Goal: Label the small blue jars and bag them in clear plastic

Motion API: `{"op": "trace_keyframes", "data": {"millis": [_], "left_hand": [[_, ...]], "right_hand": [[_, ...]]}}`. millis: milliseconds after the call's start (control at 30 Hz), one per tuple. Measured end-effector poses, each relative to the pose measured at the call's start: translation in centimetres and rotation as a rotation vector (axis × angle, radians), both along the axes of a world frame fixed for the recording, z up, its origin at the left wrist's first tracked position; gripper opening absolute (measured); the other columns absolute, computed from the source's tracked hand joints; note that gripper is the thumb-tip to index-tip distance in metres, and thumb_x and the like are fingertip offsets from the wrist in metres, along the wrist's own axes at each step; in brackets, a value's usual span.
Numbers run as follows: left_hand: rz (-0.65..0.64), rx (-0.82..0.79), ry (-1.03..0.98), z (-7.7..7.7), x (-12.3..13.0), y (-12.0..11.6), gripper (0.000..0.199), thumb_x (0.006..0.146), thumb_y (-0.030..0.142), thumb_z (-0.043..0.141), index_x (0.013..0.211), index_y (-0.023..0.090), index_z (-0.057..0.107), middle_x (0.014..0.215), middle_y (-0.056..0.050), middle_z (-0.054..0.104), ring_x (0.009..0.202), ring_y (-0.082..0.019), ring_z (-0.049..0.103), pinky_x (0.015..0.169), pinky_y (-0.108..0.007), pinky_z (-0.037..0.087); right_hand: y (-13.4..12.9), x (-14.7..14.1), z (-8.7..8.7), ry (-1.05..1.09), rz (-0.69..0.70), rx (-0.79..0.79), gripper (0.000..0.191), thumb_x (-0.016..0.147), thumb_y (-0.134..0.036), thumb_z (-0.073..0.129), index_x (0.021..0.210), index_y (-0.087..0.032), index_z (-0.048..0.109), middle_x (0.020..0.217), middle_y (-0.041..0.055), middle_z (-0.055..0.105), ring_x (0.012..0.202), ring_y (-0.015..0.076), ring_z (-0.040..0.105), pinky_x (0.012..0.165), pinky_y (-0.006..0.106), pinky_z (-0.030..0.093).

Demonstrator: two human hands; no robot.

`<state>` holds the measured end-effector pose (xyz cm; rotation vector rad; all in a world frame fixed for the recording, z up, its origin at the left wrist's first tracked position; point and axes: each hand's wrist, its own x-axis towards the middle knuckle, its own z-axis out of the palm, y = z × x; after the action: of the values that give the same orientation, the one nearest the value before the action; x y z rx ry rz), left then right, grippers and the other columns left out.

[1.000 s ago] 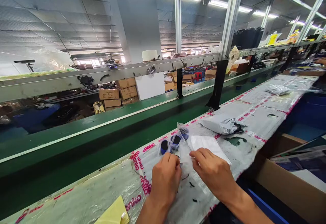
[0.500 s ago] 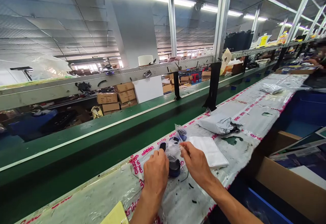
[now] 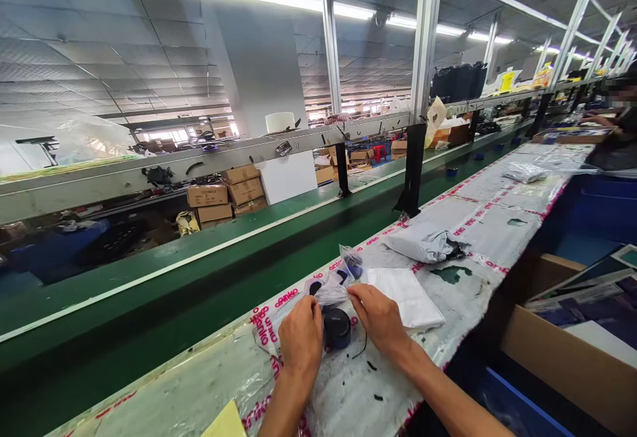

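Note:
A clear plastic bag (image 3: 332, 289) is stretched between my two hands over the covered bench. My left hand (image 3: 301, 332) pinches its left edge, and my right hand (image 3: 379, 317) pinches the right edge. Dark items show at the bag, their shape unclear. Just below it, between my hands, a round black and dark-blue object (image 3: 337, 328) rests on the bench. Another dark-blue item (image 3: 353, 263) lies behind in clear plastic. Flat white bags (image 3: 411, 296) lie beside my right hand.
A green conveyor (image 3: 209, 276) runs beyond the bench cover (image 3: 199, 384). A crumpled white package (image 3: 423, 243) lies farther along. Yellow paper (image 3: 226, 422) is at the near edge. An open cardboard box (image 3: 567, 371) stands at right. Another person (image 3: 617, 119) is at the far right.
The bag's edge is now pulled straighter between my hands, and more of the round black object shows below it. The view has shifted slightly.

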<state>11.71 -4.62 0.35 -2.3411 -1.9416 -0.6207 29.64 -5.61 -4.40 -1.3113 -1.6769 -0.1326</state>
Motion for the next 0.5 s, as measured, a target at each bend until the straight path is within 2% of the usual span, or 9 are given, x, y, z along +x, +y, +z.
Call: {"op": "trace_keyframes", "data": {"millis": [133, 267, 400, 500], "left_hand": [[-0.042, 0.024, 0.069, -0.8, -0.2, -0.3, 0.013, 0.098, 0.022, 0.053, 0.093, 0.022, 0.065, 0.088, 0.0, 0.071, 0.076, -0.019, 0.068, 0.059, -0.028, 0.037], [-0.109, 0.046, 0.134, -1.6, -0.6, -0.6, 0.014, 0.097, 0.019, 0.052, 0.097, 0.023, 0.065, 0.102, -0.002, 0.065, 0.079, -0.016, 0.067, 0.06, -0.026, 0.041], [-0.158, 0.065, 0.185, -2.0, -1.5, -0.9, 0.015, 0.097, 0.016, 0.051, 0.094, 0.022, 0.064, 0.101, -0.002, 0.062, 0.088, -0.017, 0.066, 0.061, -0.024, 0.043], [-0.218, 0.087, 0.228, -2.2, -2.2, -1.3, 0.017, 0.096, 0.012, 0.05, 0.095, 0.023, 0.064, 0.099, -0.002, 0.061, 0.093, -0.017, 0.064, 0.067, -0.023, 0.047]], "right_hand": [[-0.3, -0.2, -1.1, -0.109, -0.019, 0.011, 0.022, 0.101, -0.02, 0.042, 0.096, -0.021, 0.063, 0.088, 0.0048, 0.072, 0.081, 0.0204, 0.068, 0.073, 0.031, 0.05], [-1.3, -0.2, -1.9, -0.164, -0.047, -0.008, 0.021, 0.099, -0.017, 0.043, 0.09, -0.02, 0.061, 0.077, 0.0033, 0.068, 0.07, 0.0198, 0.066, 0.064, 0.03, 0.048], [-2.5, -0.1, -1.5, -0.197, -0.04, -0.023, 0.016, 0.097, -0.014, 0.046, 0.091, -0.021, 0.06, 0.084, 0.0031, 0.07, 0.078, 0.0189, 0.068, 0.067, 0.029, 0.05], [-3.2, 0.1, -1.2, -0.234, -0.004, -0.017, 0.017, 0.097, -0.012, 0.046, 0.095, -0.022, 0.06, 0.092, 0.0032, 0.071, 0.086, 0.0185, 0.069, 0.077, 0.03, 0.053]]}}
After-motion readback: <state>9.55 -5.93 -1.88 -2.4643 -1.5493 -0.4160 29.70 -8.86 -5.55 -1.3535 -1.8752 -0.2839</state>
